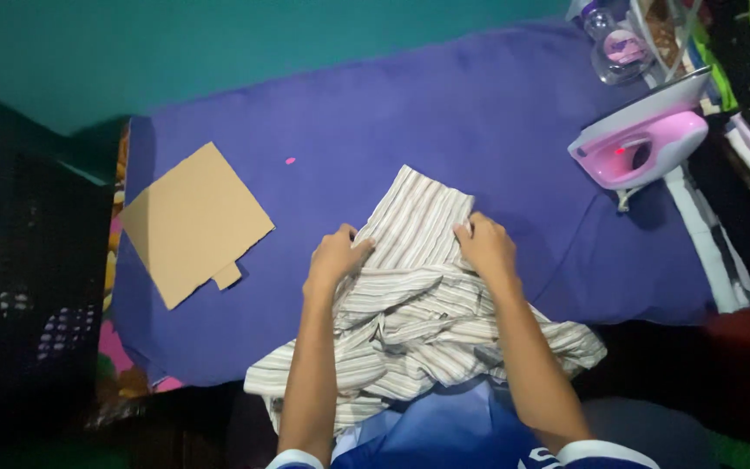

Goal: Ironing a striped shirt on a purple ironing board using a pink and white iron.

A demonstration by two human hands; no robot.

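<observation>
On the purple cloth-covered ironing surface (444, 113), the left hand (337, 255) and right hand (484, 245) each pinched an edge of the crumpled striped shirt (418, 304), apparently smoothing it flat; reaching the pink iron (640, 143) would require letting go.

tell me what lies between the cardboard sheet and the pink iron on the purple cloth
In the head view, the striped garment lies between the cardboard sheet and the pink iron, with the left hand and right hand on it.
</observation>
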